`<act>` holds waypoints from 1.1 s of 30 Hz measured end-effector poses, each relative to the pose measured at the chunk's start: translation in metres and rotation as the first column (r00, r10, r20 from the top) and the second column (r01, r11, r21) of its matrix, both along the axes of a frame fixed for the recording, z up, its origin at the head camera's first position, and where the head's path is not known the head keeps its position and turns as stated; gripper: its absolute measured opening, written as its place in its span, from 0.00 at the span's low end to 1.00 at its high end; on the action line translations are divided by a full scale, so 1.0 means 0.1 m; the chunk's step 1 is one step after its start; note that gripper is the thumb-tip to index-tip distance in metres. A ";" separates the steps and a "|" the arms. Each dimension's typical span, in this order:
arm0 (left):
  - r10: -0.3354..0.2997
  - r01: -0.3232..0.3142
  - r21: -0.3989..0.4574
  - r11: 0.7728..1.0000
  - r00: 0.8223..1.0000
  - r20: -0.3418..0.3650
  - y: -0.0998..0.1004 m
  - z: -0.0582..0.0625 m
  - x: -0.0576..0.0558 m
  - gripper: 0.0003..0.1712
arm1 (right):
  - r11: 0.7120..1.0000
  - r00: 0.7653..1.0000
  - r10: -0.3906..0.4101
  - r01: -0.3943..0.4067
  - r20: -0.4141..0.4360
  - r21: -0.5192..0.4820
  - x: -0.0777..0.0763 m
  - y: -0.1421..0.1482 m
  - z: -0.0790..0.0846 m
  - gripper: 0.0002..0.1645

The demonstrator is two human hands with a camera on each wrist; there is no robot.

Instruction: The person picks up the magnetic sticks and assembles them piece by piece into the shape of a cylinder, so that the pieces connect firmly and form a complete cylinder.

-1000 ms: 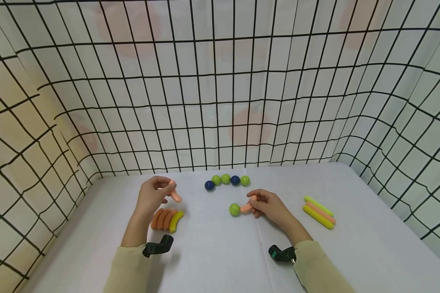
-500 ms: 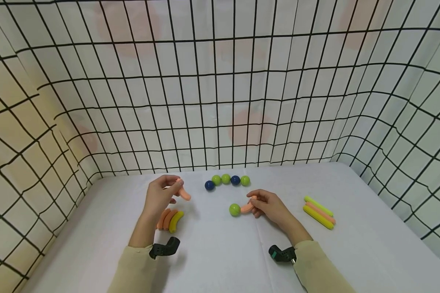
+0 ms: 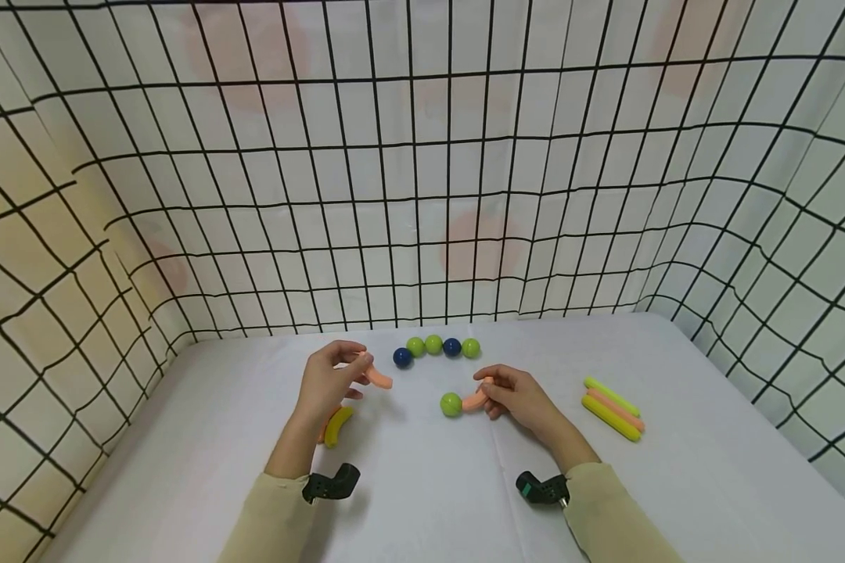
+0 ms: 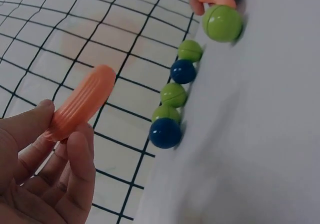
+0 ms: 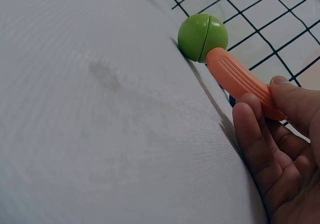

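My left hand [image 3: 332, 383] pinches one end of a curved orange ribbed stick [image 4: 84, 102] between thumb and fingers, held above the table with its free end pointing right. In my right hand [image 3: 512, 395] is another curved orange stick [image 5: 245, 82], its far end joined to or touching a green ball [image 5: 203, 38] on the table. That ball [image 3: 451, 404] lies between the two hands in the head view. Partly behind the left wrist lie a curved yellow stick [image 3: 339, 427] and a bit of a curved orange one [image 3: 322, 434].
A row of green balls [image 3: 433, 344] and dark blue balls [image 3: 402, 358] runs along the back of the white table [image 3: 422, 493]. Straight yellow, orange and lime sticks [image 3: 611, 416] lie at the right. Black netting [image 3: 422, 195] over white sheeting rises behind and beside the table.
My left hand has moved right with its orange stick, closer to the green ball, and now covers most of the curved orange sticks. The right hand has stayed still.
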State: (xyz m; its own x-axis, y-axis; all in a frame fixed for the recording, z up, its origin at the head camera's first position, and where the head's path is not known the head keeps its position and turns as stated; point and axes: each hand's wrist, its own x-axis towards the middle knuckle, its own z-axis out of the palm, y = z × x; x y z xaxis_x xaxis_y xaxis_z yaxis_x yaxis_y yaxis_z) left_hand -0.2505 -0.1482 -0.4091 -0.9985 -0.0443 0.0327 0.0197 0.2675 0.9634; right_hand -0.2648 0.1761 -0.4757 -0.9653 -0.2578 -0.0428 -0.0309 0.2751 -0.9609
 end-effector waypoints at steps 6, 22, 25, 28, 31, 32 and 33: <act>-0.049 0.049 0.053 0.997 0.999 -0.002 0.10 -0.06 0.00 0.15 | 1.000 1.000 0.006 -0.006 -0.001 -0.009 0.01 0.01 0.00 0.19; -0.118 0.116 0.109 0.987 0.993 0.011 0.39 -0.24 0.03 0.12 | 1.000 1.000 0.018 -0.019 -0.013 -0.013 0.01 0.00 0.00 0.19; -0.137 0.135 0.097 0.986 0.990 0.016 0.42 -0.27 0.03 0.11 | 1.000 1.000 0.023 -0.023 -0.017 -0.018 0.02 0.00 0.01 0.19; -0.155 0.152 0.084 0.985 0.988 0.029 0.45 -0.30 0.04 0.12 | 0.999 0.999 0.027 -0.027 -0.021 -0.020 0.02 0.00 0.01 0.20; -0.165 0.163 0.072 0.984 0.986 0.036 0.47 -0.32 0.06 0.13 | 0.999 0.999 0.030 -0.030 -0.023 -0.021 0.01 0.00 0.01 0.20; -0.167 0.164 0.071 0.984 0.985 0.040 0.47 -0.32 0.06 0.13 | 0.999 0.999 0.031 -0.031 -0.023 -0.020 0.01 0.00 0.00 0.20; -0.168 0.165 0.070 0.984 0.985 0.043 0.47 -0.32 0.07 0.13 | 0.999 0.999 0.031 -0.032 -0.023 -0.020 0.01 0.00 0.00 0.20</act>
